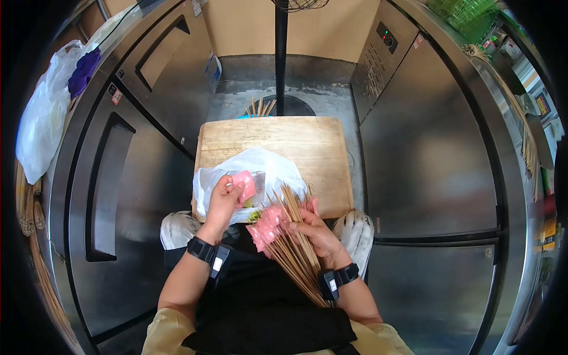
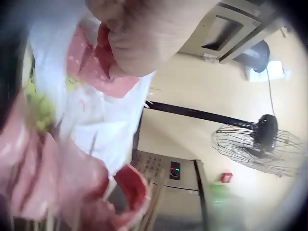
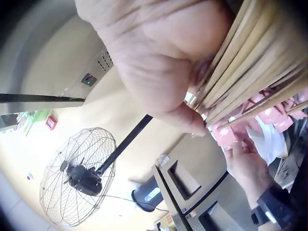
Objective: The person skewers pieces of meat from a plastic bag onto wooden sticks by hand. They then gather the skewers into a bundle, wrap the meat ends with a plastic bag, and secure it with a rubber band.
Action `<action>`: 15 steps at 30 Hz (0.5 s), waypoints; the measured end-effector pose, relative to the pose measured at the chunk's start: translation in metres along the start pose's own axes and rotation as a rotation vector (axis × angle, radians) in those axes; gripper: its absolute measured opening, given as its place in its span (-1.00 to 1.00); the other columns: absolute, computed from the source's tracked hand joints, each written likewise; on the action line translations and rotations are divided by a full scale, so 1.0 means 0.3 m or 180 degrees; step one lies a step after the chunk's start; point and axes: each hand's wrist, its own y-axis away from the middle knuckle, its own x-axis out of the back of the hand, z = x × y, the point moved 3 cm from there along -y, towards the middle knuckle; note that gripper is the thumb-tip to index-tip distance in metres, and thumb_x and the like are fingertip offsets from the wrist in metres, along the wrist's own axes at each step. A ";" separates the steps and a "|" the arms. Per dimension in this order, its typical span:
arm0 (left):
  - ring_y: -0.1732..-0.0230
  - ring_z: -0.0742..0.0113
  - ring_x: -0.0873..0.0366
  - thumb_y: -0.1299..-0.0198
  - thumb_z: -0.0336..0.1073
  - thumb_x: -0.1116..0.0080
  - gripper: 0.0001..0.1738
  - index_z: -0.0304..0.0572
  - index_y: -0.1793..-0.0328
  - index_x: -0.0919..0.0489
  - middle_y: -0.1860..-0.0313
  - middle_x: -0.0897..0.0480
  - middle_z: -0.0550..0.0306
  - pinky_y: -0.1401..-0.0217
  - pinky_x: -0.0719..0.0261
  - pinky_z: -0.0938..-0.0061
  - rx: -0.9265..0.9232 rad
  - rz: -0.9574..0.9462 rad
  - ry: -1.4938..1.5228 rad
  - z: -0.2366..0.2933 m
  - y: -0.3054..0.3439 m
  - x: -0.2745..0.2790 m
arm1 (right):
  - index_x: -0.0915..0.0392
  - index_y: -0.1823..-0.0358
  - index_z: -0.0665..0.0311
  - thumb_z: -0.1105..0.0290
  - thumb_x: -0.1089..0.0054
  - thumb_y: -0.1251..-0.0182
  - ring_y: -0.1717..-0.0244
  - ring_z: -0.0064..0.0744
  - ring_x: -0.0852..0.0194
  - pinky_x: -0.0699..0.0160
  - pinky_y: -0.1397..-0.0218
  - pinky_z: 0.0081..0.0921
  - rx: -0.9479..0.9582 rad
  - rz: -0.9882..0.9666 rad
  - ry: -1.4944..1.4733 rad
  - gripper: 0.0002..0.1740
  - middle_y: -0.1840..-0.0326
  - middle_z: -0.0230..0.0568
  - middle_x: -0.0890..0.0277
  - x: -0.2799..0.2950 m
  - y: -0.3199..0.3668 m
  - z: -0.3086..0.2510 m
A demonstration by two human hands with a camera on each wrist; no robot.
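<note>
My left hand (image 1: 220, 204) pinches a flat pink slice of meat (image 1: 244, 184) between thumb and fingers, over a white plastic bag (image 1: 266, 163). The right hand (image 1: 321, 238) grips a thick bundle of bamboo skewers (image 1: 293, 260), whose blunt ends run back toward the wrist. Folded pink meat slices (image 1: 267, 227) sit on several skewers near their far ends, left of the right hand. Bits of green food (image 1: 254, 217) show beside them, also in the left wrist view as a blurred green patch (image 2: 41, 108). In the right wrist view, bare skewers (image 3: 255, 62) lie across the palm.
The bag lies on a wooden board (image 1: 322, 154) above the person's knees. Steel cabinets (image 1: 426, 148) stand close on both sides. Behind the board are more skewers (image 1: 259, 107) and a black fan pole (image 1: 281, 65). A filled white bag (image 1: 44, 118) sits on the left counter.
</note>
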 end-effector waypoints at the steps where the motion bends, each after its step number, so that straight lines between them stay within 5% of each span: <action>1: 0.39 0.56 -0.53 -0.26 -0.39 -0.13 -0.87 -0.13 0.11 -0.45 0.38 -0.61 0.25 0.33 -0.52 0.59 0.0023 -0.0016 0.0116 0.032 0.020 -0.026 | -0.41 -0.14 0.34 0.51 -0.16 -0.27 0.07 -0.56 -0.52 -0.50 0.01 -0.62 0.0011 0.0065 0.0048 -0.61 0.04 -0.32 -0.54 -0.010 0.001 0.000; 8: 0.28 0.53 -0.59 -0.27 -0.41 -0.11 -0.80 -0.16 -0.01 -0.50 0.27 -0.65 0.21 0.21 -0.56 0.61 0.0144 -0.0180 0.0463 0.073 0.053 -0.138 | -0.38 -0.17 0.32 0.53 -0.18 -0.25 0.04 -0.55 -0.51 -0.48 -0.06 -0.61 0.0232 0.0136 0.0496 -0.57 0.05 -0.33 -0.53 0.043 -0.021 0.038; 15: 0.19 0.48 -0.60 -0.27 -0.41 -0.11 -0.78 -0.20 -0.04 -0.52 0.21 -0.64 0.21 0.10 -0.62 0.52 0.0258 -0.0173 0.0427 0.066 0.046 -0.136 | -0.43 0.06 0.26 0.49 -0.18 -0.27 0.20 -0.62 -0.47 -0.50 0.11 -0.65 0.0143 0.0115 0.0167 -0.77 0.20 -0.41 -0.48 -0.023 0.002 -0.010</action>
